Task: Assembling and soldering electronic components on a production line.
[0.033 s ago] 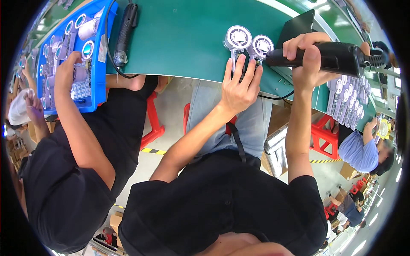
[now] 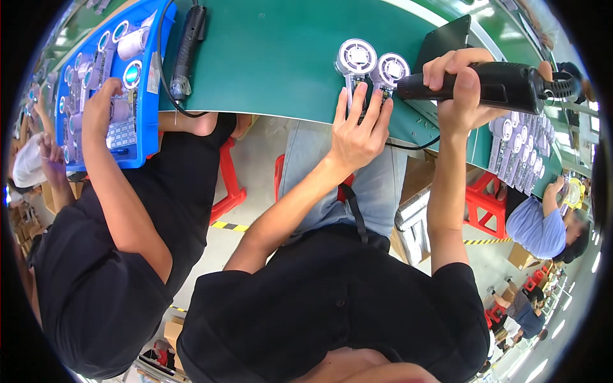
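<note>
Two pale handheld fans [image 2: 356, 57] with round heads lie side by side on the green table, their handles toward me and circuit boards showing in them. My left hand [image 2: 359, 135] rests across both handles, fingers stretched and spread, covering their lower parts. My right hand [image 2: 465, 89] is wrapped round a black electric screwdriver [image 2: 507, 86], held nearly level. Its nose points left and meets the neck of the right fan [image 2: 392, 69], just below the head. The bit's exact contact is too small to make out.
To the left stands a blue bin [image 2: 151, 108] of similar fans, with a neighbour's hand [image 2: 101, 105] in it. Another electric screwdriver [image 2: 189, 51] and its cable lie beside it. A dark box [image 2: 447, 41] is behind my right hand; rows of fan parts [image 2: 518, 150] lie farther right.
</note>
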Motion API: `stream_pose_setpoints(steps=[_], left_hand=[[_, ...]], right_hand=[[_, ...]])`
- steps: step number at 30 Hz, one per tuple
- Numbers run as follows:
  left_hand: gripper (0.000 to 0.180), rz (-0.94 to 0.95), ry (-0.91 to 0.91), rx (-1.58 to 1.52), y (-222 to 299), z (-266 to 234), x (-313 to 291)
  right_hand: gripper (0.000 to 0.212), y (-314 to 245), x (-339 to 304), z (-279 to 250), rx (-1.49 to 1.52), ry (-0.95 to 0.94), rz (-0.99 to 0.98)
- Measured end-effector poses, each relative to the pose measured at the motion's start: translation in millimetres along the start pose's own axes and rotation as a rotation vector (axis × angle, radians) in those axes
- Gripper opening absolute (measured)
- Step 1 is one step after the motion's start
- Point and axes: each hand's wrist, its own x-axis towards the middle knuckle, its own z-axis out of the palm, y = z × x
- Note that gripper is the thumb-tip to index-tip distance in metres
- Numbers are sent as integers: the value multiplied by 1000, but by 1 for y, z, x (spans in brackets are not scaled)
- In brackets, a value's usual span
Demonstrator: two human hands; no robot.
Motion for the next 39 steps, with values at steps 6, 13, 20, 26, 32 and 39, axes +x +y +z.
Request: stream_pose_setpoints(steps=[6,13,20,26,32,39], left_hand=[[42,3,27,7,1,3,2],[43,8,18,34,-2,0,1],[51,6,-75,-30,-4,-7,1],[56,1,-150,-90,-3,-14,2],[60,-16,-179,-121,-3,-18,2],[60,-25,-203,-163,-3,-20,4]], right_hand=[[30,9,-5,-7,27,-14,-53],[86,-9,16,-25,235,48,-104],[64,-61,42,-78,-148,135,-169],[81,-43,30,-86,-156,142,-49],[73,-33,30,-100,-146,130,74],[64,-42,17,-85,-3,151,54]])
